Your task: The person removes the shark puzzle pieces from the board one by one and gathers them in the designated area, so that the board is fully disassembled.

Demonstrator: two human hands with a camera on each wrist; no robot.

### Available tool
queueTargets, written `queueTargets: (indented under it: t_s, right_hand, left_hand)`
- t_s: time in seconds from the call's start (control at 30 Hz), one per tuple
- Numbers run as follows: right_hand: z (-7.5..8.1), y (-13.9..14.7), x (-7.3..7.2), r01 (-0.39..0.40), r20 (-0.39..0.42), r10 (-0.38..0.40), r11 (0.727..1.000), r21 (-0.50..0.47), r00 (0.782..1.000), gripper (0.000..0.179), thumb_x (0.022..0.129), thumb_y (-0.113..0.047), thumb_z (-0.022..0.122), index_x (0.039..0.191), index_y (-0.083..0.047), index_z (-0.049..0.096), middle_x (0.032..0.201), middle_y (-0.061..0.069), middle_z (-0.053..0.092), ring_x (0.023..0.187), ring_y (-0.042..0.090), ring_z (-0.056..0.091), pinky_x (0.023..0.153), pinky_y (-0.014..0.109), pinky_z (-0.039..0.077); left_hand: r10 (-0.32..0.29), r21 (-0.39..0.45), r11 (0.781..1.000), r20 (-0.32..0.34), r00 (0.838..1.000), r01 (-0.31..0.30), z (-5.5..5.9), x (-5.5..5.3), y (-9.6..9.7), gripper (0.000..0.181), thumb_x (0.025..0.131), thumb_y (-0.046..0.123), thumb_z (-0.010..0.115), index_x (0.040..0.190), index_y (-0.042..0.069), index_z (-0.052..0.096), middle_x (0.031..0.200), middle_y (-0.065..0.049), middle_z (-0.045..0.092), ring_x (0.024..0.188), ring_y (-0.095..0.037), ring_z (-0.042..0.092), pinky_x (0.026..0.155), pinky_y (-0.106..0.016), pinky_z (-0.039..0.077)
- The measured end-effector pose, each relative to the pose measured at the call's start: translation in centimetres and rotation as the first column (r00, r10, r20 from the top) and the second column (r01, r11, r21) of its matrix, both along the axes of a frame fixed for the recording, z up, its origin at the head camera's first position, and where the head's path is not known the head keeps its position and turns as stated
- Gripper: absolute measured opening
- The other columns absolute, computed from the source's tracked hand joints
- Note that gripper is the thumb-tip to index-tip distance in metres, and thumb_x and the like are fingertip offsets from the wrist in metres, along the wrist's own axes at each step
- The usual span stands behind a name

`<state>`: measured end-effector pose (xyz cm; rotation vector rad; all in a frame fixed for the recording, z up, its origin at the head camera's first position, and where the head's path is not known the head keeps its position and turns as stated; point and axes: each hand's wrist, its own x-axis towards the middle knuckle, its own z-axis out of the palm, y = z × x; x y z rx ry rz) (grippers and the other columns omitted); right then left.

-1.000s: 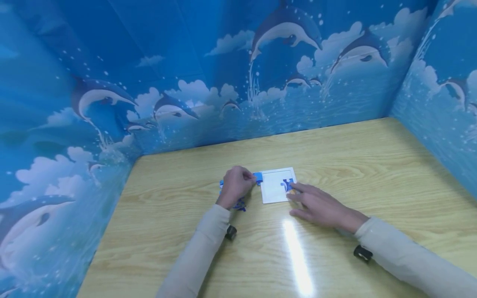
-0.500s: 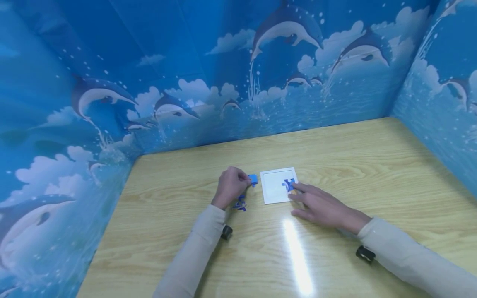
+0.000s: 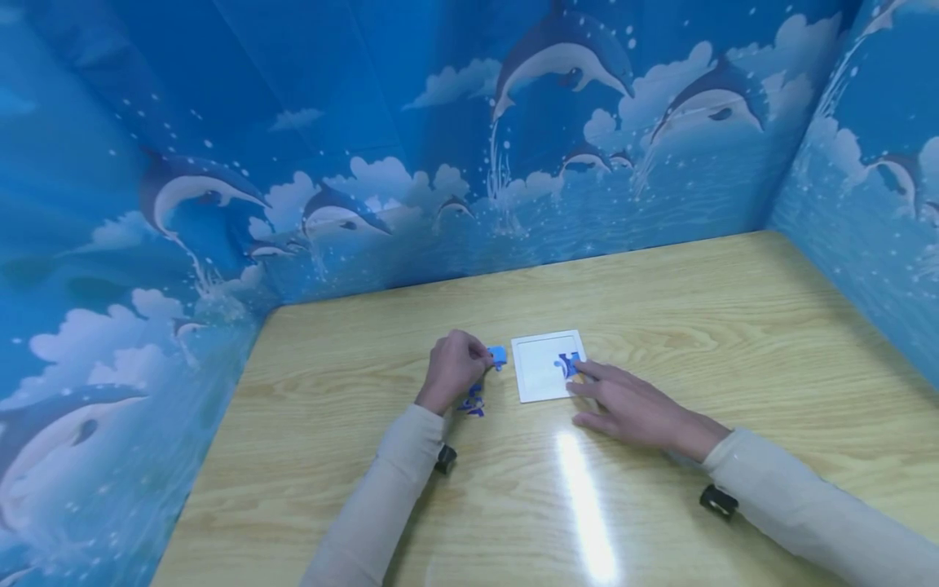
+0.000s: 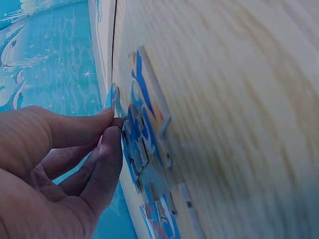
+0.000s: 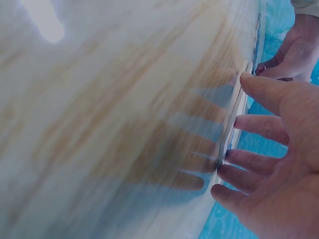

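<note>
My left hand (image 3: 453, 368) pinches a blue jigsaw piece (image 3: 499, 355) between thumb and fingertips, just left of the white puzzle tray (image 3: 534, 371). In the left wrist view the pinched piece is mostly hidden behind the fingertips. More jigsaw pieces (image 4: 142, 129) lie beside and under that hand. My right hand (image 3: 634, 405) has its fingers spread and extended at the tray's right edge. Its fingertips are at a fitted group of blue and orange pieces (image 3: 568, 364) inside the tray, and partly cover them.
Loose purple-blue pieces (image 3: 473, 402) lie on the wooden table (image 3: 352, 489) by my left wrist. A bright light reflection crosses the table in front of the tray. Blue dolphin-printed sheeting (image 3: 411, 163) walls off the table's back and sides.
My left hand has drawn back left from the tray's upper left corner, with the blue jigsaw piece still pinched. Over the last half second it barely moves. The right hand stays at the tray.
</note>
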<state>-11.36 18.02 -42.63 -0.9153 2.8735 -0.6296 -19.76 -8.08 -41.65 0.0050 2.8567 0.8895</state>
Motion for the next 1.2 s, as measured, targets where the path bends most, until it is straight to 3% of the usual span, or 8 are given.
queueTargets:
  t_s: [0.5, 0.77, 1.2]
  right_hand:
    - [0.1, -0.1, 0.1, 0.007, 0.009, -0.006, 1.000, -0.008, 1.000, 0.050, 0.091, -0.024, 0.076, 0.129, 0.005, 0.064, 0.147, 0.033, 0.044, 0.136, 0.051, 0.042, 0.109, 0.062, 0.035]
    - [0.0, -0.1, 0.1, 0.005, 0.006, -0.005, 1.000, -0.004, 1.000, 0.050, 0.091, -0.025, 0.076, 0.129, 0.005, 0.063, 0.147, 0.033, 0.044, 0.136, 0.051, 0.042, 0.109, 0.062, 0.035]
    - [-0.1, 0.0, 0.1, 0.004, 0.010, -0.004, 1.000, -0.011, 1.000, 0.051, 0.091, -0.024, 0.075, 0.130, 0.006, 0.063, 0.148, 0.034, 0.043, 0.136, 0.051, 0.042, 0.109, 0.063, 0.035]
  left_hand:
    - [-0.005, -0.020, 1.000, 0.005, 1.000, 0.006, -0.1, -0.1, 0.1, 0.005, 0.088, 0.015, 0.080, 0.090, 0.011, 0.078, 0.080, 0.000, 0.070, 0.071, -0.014, 0.063, 0.069, -0.030, 0.054]
    - [-0.022, -0.019, 1.000, -0.026, 0.999, 0.022, 0.3, 0.1, 0.4, 0.005, 0.087, 0.013, 0.080, 0.091, 0.011, 0.078, 0.083, -0.001, 0.073, 0.073, -0.013, 0.064, 0.071, -0.030, 0.055]
    - [-0.133, 0.024, 0.990, -0.085, 0.987, 0.136, 0.7, 0.1, 2.7, 0.008, 0.086, 0.009, 0.080, 0.094, 0.008, 0.079, 0.088, -0.004, 0.076, 0.081, -0.017, 0.068, 0.077, -0.032, 0.056]
